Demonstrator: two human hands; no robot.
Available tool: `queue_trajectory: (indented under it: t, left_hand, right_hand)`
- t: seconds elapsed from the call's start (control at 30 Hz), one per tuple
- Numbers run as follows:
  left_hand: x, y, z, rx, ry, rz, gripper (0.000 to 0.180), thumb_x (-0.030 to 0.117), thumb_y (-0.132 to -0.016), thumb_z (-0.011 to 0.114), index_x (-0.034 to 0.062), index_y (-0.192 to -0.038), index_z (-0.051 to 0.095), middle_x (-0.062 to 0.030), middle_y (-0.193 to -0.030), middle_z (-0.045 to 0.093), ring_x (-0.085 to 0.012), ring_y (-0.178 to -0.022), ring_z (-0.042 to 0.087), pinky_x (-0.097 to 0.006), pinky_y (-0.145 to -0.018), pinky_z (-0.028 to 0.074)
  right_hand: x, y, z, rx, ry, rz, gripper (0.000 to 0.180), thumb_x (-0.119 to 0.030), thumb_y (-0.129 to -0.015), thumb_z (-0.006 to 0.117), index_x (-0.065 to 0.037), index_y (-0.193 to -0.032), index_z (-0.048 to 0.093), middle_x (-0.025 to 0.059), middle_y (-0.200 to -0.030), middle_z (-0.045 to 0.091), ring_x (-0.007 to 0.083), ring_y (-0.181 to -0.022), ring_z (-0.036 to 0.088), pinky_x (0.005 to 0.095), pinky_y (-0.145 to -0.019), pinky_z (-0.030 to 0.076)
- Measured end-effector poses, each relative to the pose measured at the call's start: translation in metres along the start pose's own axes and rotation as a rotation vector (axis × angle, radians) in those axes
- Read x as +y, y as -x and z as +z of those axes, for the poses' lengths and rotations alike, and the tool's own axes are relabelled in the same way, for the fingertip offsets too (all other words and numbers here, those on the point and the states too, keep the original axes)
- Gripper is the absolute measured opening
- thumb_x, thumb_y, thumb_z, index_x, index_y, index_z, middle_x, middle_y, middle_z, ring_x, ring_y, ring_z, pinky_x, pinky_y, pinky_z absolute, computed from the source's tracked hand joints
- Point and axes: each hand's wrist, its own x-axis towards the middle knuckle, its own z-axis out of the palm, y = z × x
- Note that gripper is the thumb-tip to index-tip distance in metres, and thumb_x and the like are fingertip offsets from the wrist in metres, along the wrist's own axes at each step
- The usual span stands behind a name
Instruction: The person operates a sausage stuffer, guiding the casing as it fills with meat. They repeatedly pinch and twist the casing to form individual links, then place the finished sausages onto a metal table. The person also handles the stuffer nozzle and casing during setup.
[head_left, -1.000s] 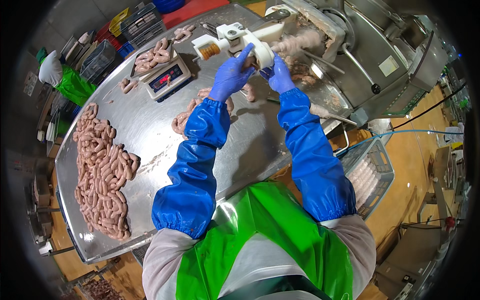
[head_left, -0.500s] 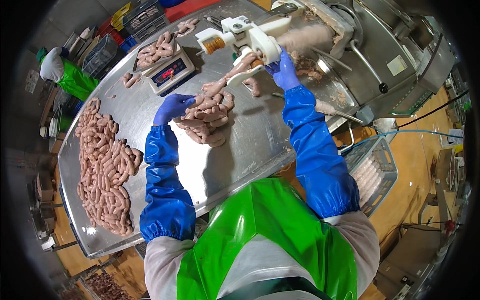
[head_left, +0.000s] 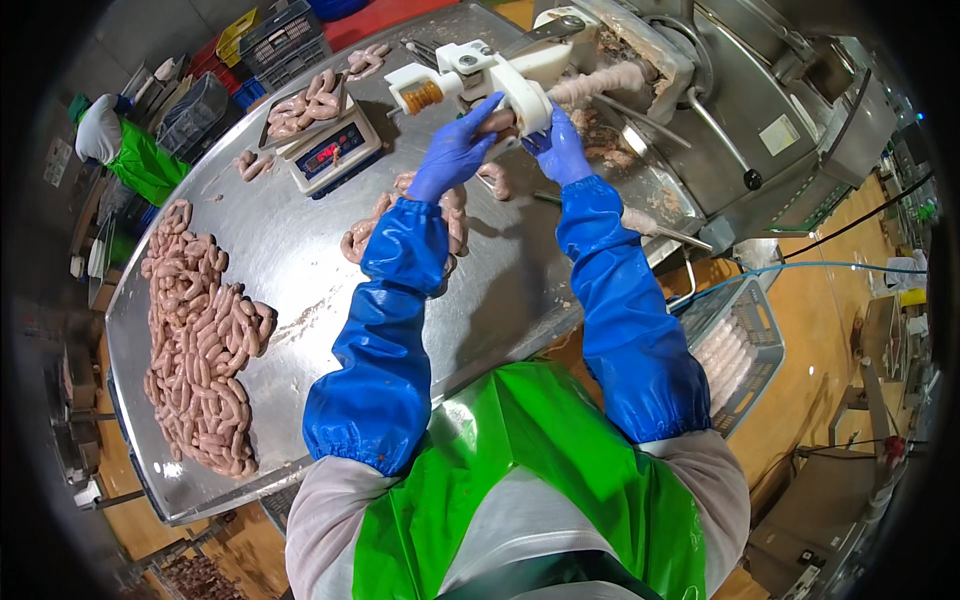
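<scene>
Along the steel bench's left edge lies a large heap of finished sausage links, with a smaller pile and a tray on a scale nearer the far edge, so much looks done, though meat still shows in the stuffer. At the far right corner, your left hand curls around the emerging sausage below the white linking head. Your right hand closes beside it; the sausage's long axis seems to run left to right.
</scene>
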Motion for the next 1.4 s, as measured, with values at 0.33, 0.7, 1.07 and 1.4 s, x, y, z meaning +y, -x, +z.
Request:
queue_trajectory:
  t: [0.33,0.7,1.07,1.4]
  left_hand:
    - [-0.017,0.101,-0.127,-0.334,0.049,-0.425,0.045,0.033,-0.101,0.05,0.009,-0.139,0.051,0.0022,-0.068,0.05,-0.0054,-0.06,0.045,-0.022,-0.054,0.04]
    - [-0.056,0.073,-0.085,0.032,-0.398,-0.009,0.047,0.018,-0.087,0.06,0.014,-0.133,0.055,-0.0215,-0.112,0.064,-0.0371,-0.1,0.062,-0.041,-0.086,0.05]
    - [0.011,0.012,-0.015,-0.045,-0.072,-0.091,0.053,0.036,-0.093,0.061,0.0154,-0.141,0.048,-0.019,-0.119,0.063,-0.0285,-0.108,0.062,-0.037,-0.091,0.048]
    - [-0.034,0.129,-0.136,-0.235,0.017,-0.563,0.038,0.034,-0.097,0.057,0.0078,-0.123,0.065,-0.004,-0.092,0.07,-0.0103,-0.082,0.057,-0.028,-0.079,0.049]
  right_hand:
    - [0.007,-0.01,-0.006,0.038,0.045,0.016,0.028,-0.046,-0.095,0.051,-0.026,-0.113,0.06,-0.0031,-0.101,0.064,0.0138,-0.089,0.061,0.0342,-0.074,0.052]
    - [0.007,-0.007,-0.002,0.049,0.054,0.006,0.029,-0.047,-0.095,0.05,-0.027,-0.112,0.061,-0.0035,-0.101,0.064,0.0134,-0.089,0.06,0.0347,-0.076,0.051]
    - [0.001,-0.003,0.001,0.019,0.036,0.017,0.028,-0.046,-0.094,0.052,-0.026,-0.112,0.061,-0.0037,-0.101,0.063,0.0139,-0.088,0.06,0.033,-0.074,0.052]
    - [0.008,-0.006,-0.004,0.033,0.038,-0.007,0.028,-0.046,-0.096,0.05,-0.026,-0.112,0.061,-0.0038,-0.102,0.063,0.0131,-0.091,0.059,0.0334,-0.077,0.051]
